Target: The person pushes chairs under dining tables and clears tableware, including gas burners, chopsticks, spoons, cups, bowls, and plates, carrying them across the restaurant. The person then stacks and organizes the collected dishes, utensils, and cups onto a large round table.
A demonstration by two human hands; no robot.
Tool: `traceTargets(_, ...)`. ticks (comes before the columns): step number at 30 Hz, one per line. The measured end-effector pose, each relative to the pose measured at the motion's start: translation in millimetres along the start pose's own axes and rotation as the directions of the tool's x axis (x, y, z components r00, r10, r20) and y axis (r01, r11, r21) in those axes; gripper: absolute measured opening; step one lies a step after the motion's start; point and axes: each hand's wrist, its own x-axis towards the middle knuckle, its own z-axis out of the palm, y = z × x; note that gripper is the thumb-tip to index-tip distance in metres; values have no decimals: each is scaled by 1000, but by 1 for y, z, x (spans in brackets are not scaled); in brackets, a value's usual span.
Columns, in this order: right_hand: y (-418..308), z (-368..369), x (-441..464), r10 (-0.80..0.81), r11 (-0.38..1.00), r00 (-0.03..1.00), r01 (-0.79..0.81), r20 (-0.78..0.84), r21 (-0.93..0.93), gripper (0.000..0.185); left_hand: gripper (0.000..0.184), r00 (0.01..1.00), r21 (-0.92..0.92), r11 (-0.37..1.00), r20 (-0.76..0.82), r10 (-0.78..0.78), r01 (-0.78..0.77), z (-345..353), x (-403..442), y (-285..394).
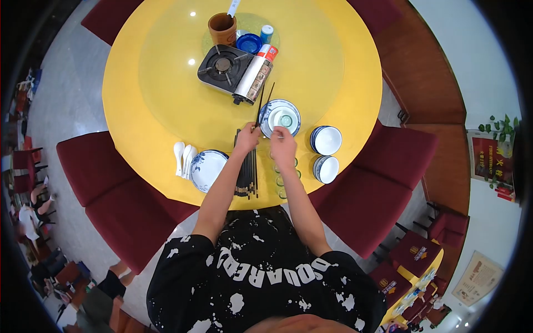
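Observation:
My left hand (247, 139) is closed around a pair of dark chopsticks (260, 105), whose tips point away from me beside the place setting. A blue-and-white plate (296, 125) carries a white bowl (274, 117) with a small glass (286, 120) in it. At the plate's near rim is my right hand (283, 147), its fingers drawn together; what they pinch, if anything, is hidden. Under my left forearm lies a bundle of dark chopsticks (247, 175). Several greenish glasses (280, 181) stand partly covered by my right forearm.
Stacked bowls (326, 140) stand on the right, a stack of plates (209, 171) and white spoons (179, 157) on the left. Farther back are a portable gas stove (223, 67), a brown container (222, 30), a blue ashtray (249, 43) and a can (266, 34). Maroon chairs (372, 188) flank the yellow table (166, 161).

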Motion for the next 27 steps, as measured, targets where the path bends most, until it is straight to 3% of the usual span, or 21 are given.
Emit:
traceTargets(5,28,-40,12,-53,995,989,41,-138,-90,31,37,987,166,979,-86,135,-119,-1,-2,3)
traceTargets(10,78,-35,29,-45,930,999,49,20,-365,42,39,930,325,905,-149,335,-274,-2,-5,6)
traceTargets(13,107,-25,45,74,937,995,-45,73,-346,47,43,929,321,898,-115,351,-300,-4,-12,8)
traceTargets(16,97,-24,49,349,937,930,-348,113,-26,44,43,919,329,887,-112,378,-324,-9,-15,-1)
traceTargets(19,122,-18,62,426,884,895,-443,131,152,39,42,925,319,892,-96,368,-322,-8,-19,-7)
traceTargets(22,145,-16,76,419,880,875,-457,244,129,34,39,919,315,883,-77,387,-346,-6,-18,-8)
traceTargets(27,148,-19,86,408,857,867,-472,287,208,22,33,908,327,871,-76,412,-367,0,-14,-8)
